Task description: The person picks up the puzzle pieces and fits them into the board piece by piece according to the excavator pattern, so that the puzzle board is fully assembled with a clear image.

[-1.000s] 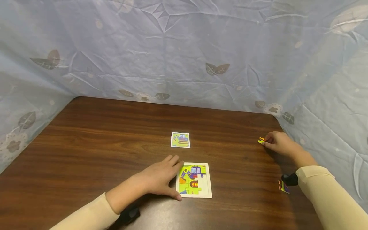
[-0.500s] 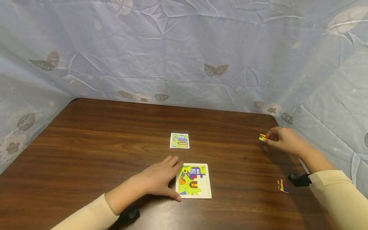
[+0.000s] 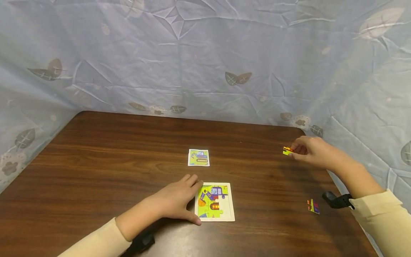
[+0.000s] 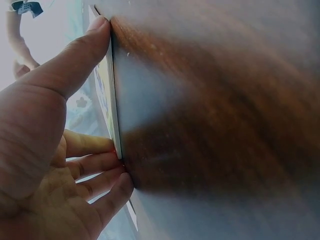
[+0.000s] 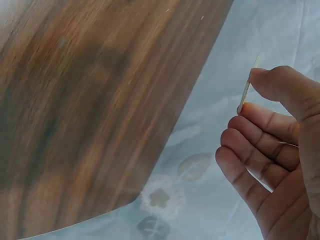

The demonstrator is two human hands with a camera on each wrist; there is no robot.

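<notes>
My left hand [image 3: 176, 197] lies at the left side of a jigsaw puzzle board [image 3: 233, 214], thumb touching the near left corner and forefinger the far left one. In the left wrist view the thumb and fingers [image 4: 102, 162] are spread along the board's edge. Several pieces with an excavator picture fill the board's left and top; a bare patch shows at its lower right. Over the table's right side, my right hand [image 3: 316, 152] pinches a yellow-green and red puzzle piece [image 3: 286, 151] between thumb and forefinger. The right wrist view shows this piece [image 5: 245, 92] edge-on, off the table.
Another puzzle piece [image 3: 313, 206], purple and red, lies on the table near the right forearm. A small picture card [image 3: 198, 157] with the excavator lies beyond the board. The brown table [image 3: 128, 142] is bordered by a pale patterned cloth [image 3: 205, 53].
The right hand first moves slightly back and up, then left, lifting the pinched puzzle piece. My left hand stays at the board. The whole head view shifts a little.
</notes>
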